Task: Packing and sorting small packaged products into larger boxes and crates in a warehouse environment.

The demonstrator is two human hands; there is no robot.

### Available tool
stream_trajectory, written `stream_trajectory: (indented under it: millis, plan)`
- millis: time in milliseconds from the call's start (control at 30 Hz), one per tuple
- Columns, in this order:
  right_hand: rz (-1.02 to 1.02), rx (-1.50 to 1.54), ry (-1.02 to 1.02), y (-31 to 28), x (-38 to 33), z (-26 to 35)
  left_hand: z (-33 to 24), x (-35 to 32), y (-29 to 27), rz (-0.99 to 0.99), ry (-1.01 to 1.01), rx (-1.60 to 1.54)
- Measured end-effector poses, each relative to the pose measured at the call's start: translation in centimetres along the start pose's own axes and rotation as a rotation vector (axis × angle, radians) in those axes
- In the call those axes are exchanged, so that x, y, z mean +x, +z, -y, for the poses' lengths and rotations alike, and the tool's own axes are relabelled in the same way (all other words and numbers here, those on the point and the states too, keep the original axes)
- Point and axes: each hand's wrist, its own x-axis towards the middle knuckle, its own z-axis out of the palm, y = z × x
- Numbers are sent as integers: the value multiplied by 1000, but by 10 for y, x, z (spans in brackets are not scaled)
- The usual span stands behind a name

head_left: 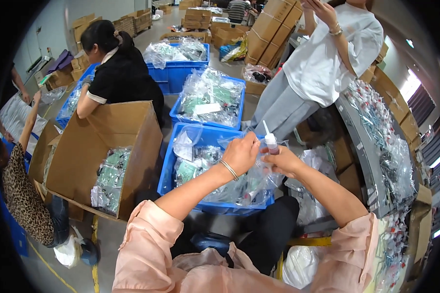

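Note:
My right hand (pixel 284 161) grips a small bottle (pixel 271 145) with a white cap, a thin upright nozzle and pinkish contents. Close beside it, my left hand (pixel 243 152) is closed with its fingers pinched together, apparently on the film of a clear plastic bag (pixel 260 181) that hangs below both hands. What lies under the left fingertips is partly hidden. Both hands are above a blue crate (pixel 167 166) filled with clear bags (pixel 193 168) that hold green and white parts.
A large open cardboard box (pixel 78 161) with bagged green parts stands at the left. Two more blue crates (pixel 242 110) are lined up ahead. A grey bench (pixel 364 146) heaped with small bottles and bags runs along the right. A person in a white shirt (pixel 317 63) stands ahead right; others work at left.

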Motion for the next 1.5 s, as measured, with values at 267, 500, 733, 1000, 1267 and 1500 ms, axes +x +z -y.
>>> stream_trajectory:
  millis: [267,500,733,1000,1267,1500]
  plan:
    - [52,-16,-70,14,30,-40,2,3,-4,23,-15,-93]
    - [155,-534,-322,23,54,-55,-6,1,-39,138,-149,-92]
    - [353,-1172,-596,22,76,-94,-4,-19,-26,223,-11,-69]
    - [376,-1094,-453,32,112,-131,-13,-24,-21,313,-59,-132]
    - [431,-1130,-298,26,100,-112,3,-5,-25,208,-49,-135]
    - [13,-1160,-716,-14,-17,55,-7,53,-56,104,-196,-278]
